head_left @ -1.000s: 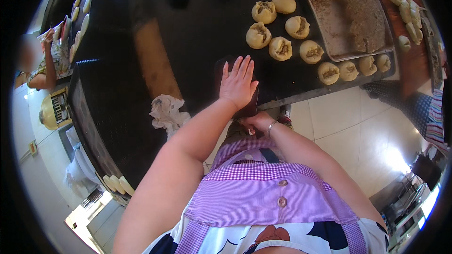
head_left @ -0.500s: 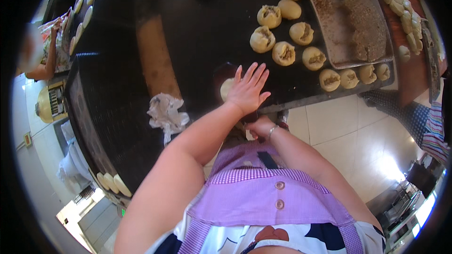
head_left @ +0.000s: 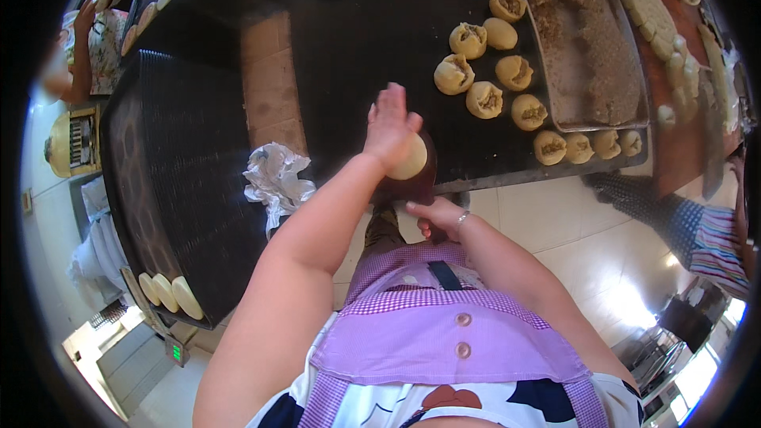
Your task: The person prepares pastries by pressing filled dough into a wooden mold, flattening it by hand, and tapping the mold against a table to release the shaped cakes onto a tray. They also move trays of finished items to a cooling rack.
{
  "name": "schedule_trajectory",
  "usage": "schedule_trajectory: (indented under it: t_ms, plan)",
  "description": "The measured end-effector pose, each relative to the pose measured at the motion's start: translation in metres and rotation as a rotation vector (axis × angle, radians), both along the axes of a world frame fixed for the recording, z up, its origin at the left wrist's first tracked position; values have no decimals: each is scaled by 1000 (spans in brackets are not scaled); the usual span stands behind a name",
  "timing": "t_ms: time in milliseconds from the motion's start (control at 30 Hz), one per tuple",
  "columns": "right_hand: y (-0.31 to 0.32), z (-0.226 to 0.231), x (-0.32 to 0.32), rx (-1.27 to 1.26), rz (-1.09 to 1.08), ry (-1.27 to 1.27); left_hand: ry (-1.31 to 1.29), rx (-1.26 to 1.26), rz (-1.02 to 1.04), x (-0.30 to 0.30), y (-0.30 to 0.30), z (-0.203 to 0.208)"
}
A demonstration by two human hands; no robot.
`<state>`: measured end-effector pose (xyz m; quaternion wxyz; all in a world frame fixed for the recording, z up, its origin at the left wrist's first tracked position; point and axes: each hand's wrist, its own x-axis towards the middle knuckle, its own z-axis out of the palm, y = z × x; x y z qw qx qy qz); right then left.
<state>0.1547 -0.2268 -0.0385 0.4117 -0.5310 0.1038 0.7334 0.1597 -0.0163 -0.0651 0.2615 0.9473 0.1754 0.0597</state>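
My left hand (head_left: 390, 133) is raised at the left edge of a pale flat dough round (head_left: 409, 160), its fingers stretched upward and slightly smeared by motion. Whether it touches the dough I cannot tell. The dough round lies on a dark reddish-brown round board (head_left: 426, 178) at the near edge of the black worktop (head_left: 357, 40). My right hand (head_left: 441, 216) is just below that board, in front of the apron, with its fingers curled; what they close on is hidden. To the right sit several dough balls with brown filling showing, such as one dough ball (head_left: 484, 101).
A metal tray (head_left: 564, 115) of brown crumbly filling stands at the right. Crumpled plastic (head_left: 276, 178) lies left of my forearm, below a brown board strip (head_left: 269, 71). Flat dough rounds (head_left: 187, 298) rest at the lower left. Other people work at far left and right.
My left hand has lifted and turned from lying palm down over the dough, uncovering more of the dough round and board. A person's hand now shows beside the filling tray. The view has shifted slightly.
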Motion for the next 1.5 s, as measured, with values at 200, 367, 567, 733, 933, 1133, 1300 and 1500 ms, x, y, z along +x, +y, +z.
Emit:
schedule_trajectory:
  t_ms: [200, 367, 567, 733, 933, 1133, 1300, 1500]
  plan:
    - [6, 108, 36, -9, 99, -439, -267, -177, 377, -103, 29, 47]
    - [20, 177, 54, 167, 535, -1580, -214, -299, 487, -169, -8, 61]
    - [9, 150, 62, -126, 1115, -1482, -274, -1336, 879, -161, -50, 55]
    - [47, 208, 56, -139, 1064, -1646, -306, -2134, 1098, -138, -56, 46]
    - [32, 158, 72, -194, 1396, -1399, -534, -2508, 864, -75, -63, 39]
    - [29, 158, 69, -199, 1350, -1355, -524, -2431, 856, -101, -68, 36]
    - [16, 147, 59, -236, 1146, -1312, -559, -2224, 689, -178, -39, 111]
    - [-9, 114, 57, -212, 1066, -1334, -928, -1688, 716, -317, 47, 284]
